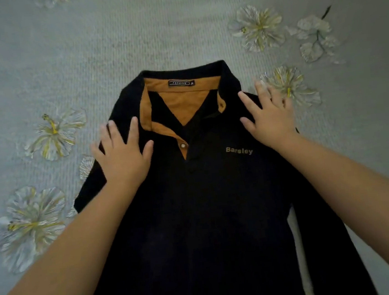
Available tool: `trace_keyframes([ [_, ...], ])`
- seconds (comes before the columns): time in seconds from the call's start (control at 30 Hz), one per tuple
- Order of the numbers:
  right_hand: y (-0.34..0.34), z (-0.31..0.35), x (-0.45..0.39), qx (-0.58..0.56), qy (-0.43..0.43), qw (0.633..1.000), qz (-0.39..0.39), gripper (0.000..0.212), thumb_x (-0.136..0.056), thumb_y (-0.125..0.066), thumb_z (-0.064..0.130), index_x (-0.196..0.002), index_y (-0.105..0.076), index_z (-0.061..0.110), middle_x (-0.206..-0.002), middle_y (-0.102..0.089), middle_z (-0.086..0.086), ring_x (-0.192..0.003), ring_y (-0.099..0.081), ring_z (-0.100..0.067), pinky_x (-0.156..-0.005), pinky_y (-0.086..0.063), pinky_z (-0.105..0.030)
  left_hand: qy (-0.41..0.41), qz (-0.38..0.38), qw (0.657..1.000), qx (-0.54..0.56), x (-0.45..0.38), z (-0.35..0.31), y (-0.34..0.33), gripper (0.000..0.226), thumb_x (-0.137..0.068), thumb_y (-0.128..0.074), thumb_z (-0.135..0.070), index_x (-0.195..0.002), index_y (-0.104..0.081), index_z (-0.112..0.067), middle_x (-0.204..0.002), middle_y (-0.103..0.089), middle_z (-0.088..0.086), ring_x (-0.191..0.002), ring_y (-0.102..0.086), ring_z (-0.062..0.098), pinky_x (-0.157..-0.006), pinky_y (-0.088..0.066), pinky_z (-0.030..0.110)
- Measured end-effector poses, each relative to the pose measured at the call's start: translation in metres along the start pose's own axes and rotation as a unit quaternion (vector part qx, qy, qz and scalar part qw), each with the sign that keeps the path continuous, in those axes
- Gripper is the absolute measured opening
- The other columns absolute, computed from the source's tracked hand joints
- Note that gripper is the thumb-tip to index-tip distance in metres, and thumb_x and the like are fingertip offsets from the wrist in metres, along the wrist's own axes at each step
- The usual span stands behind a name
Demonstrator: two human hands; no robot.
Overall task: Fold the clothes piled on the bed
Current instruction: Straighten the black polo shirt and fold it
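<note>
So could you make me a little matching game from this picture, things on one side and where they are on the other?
Things:
1. left hand
2. right hand
3. small black neck label
4. gold chest lettering

Places:
A. inside the mustard-lined collar
B. flat on the black polo shirt's left-side shoulder
C. below the right hand
D. on the right-side shoulder, fingertips reaching the flowered grey bedsheet

Pairs: 1-B, 2-D, 3-A, 4-C

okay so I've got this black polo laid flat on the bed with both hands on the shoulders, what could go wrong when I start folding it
Three things, probably:
1. The collar lies open and lopsided, with the orange placket flipped out; folding now may crease it that way.
2. Both the left hand and right hand rest flat with no grip on the black polo, so it may slide on the bedspread.
3. The sleeves look uneven, so the fold could come out crooked.
</note>
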State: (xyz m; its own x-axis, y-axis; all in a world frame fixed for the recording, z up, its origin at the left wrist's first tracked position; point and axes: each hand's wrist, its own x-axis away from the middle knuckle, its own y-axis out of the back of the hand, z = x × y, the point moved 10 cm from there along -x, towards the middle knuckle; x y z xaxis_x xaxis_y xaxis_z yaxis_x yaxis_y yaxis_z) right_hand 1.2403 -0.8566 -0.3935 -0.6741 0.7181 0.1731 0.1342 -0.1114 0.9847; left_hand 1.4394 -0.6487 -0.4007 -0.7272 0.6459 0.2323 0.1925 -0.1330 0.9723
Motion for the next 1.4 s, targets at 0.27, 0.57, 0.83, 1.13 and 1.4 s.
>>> trace_keyframes([
  [0.27,-0.024,-0.083,0.117,-0.151,-0.235,0.96,-0.029,0.067,-0.094,-0.046,0.036,-0.143,-0.021,-0.001,-0.123,-0.046,-0.03,-0.112,-0.044,-0.04,-0.092,-0.036,-0.046,-0.182,-0.038,0.981,0.06,0.087,-0.1,-0.029,0.058,-0.084,-0.036,-0.041,-0.123,-0.054,-0.002,-0.128,-0.052,0.026,-0.121,-0.046,0.043,-0.092,-0.037,0.061],
  [0.57,-0.03,-0.128,0.12,-0.154,-0.282,0.947,0.005,0.048,-0.095,-0.041,0.036,-0.128,-0.038,0.002,-0.111,-0.06,-0.024,-0.097,-0.057,-0.04,-0.066,-0.03,-0.033,-0.19,0.035,0.981,0.021,0.107,-0.14,-0.07,0.06,-0.082,-0.032,-0.047,-0.125,-0.054,-0.011,-0.131,-0.05,0.024,-0.126,-0.04,0.039,-0.093,-0.032,0.063],
  [0.83,-0.03,-0.151,0.064,-0.077,-0.174,0.979,0.068,0.052,-0.092,-0.042,0.045,-0.123,-0.042,0.003,-0.116,-0.054,-0.019,-0.102,-0.054,-0.037,-0.075,-0.04,-0.038,-0.194,0.028,0.981,0.003,0.102,-0.171,-0.067,0.061,-0.082,-0.031,-0.048,-0.125,-0.055,-0.011,-0.131,-0.05,0.024,-0.124,-0.044,0.039,-0.095,-0.025,0.061],
  [1.13,-0.028,-0.147,0.133,-0.157,-0.216,0.96,-0.081,0.067,-0.085,-0.038,0.047,-0.13,-0.044,-0.004,-0.114,-0.054,-0.026,-0.104,-0.052,-0.041,-0.087,-0.042,-0.05,-0.188,0.052,0.981,0.0,0.104,-0.169,-0.068,0.07,-0.084,-0.009,-0.057,-0.145,-0.021,-0.023,-0.153,-0.013,0.015,-0.142,-0.004,0.027,-0.106,0.005,0.05],
  [1.4,-0.057,-0.161,0.275,-0.283,-0.378,0.881,-0.022,0.078,-0.08,-0.07,0.025,-0.141,-0.028,0.0,-0.133,-0.043,-0.023,-0.124,-0.04,-0.034,-0.102,-0.033,-0.039,-0.177,0.085,0.98,0.021,0.122,-0.17,-0.062,0.06,-0.097,-0.024,-0.045,-0.147,0.002,-0.026,-0.155,0.01,0.009,-0.142,0.015,0.024,-0.111,0.007,0.051],
])
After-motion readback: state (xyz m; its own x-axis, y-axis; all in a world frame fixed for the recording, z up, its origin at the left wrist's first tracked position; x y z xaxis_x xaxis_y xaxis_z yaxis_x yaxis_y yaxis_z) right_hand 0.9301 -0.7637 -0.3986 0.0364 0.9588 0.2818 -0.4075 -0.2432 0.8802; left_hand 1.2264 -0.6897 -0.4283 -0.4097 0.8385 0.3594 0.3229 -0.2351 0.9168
